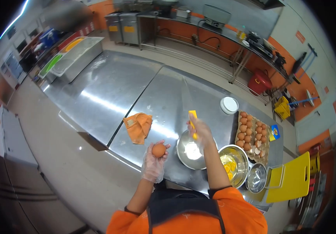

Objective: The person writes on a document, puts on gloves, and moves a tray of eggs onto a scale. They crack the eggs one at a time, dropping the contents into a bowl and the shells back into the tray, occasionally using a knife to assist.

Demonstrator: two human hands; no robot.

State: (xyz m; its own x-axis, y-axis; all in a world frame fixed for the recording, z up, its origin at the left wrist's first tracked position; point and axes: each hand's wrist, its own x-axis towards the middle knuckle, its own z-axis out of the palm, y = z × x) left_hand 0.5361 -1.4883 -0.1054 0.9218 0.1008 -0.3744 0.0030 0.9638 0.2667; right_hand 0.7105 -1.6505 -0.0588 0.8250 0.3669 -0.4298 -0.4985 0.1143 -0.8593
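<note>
A brown egg (159,150) rests in my left hand (152,167), which wears a clear plastic glove, its fingers curled about the egg. In my right hand (202,132), gloved too, is a knife (192,114) with a yellow handle; its long blade points away from me. Below that hand stands a shiny metal bowl (184,155), partly hidden by the arm. To its right, a second metal bowl (244,156) holds cracked eggs with orange yolks (229,167). Beside it are a small metal bowl (256,177) and a cardboard tray of brown eggs (248,131), with some broken shells at its near end.
An orange cloth (138,126) lies left on the steel table (109,82). A white round tub (229,105) stands behind the egg tray, a blue-yellow packet (274,132) to its right. A yellow board (290,179) is at the right edge. Long metal trays (78,58) stand far left.
</note>
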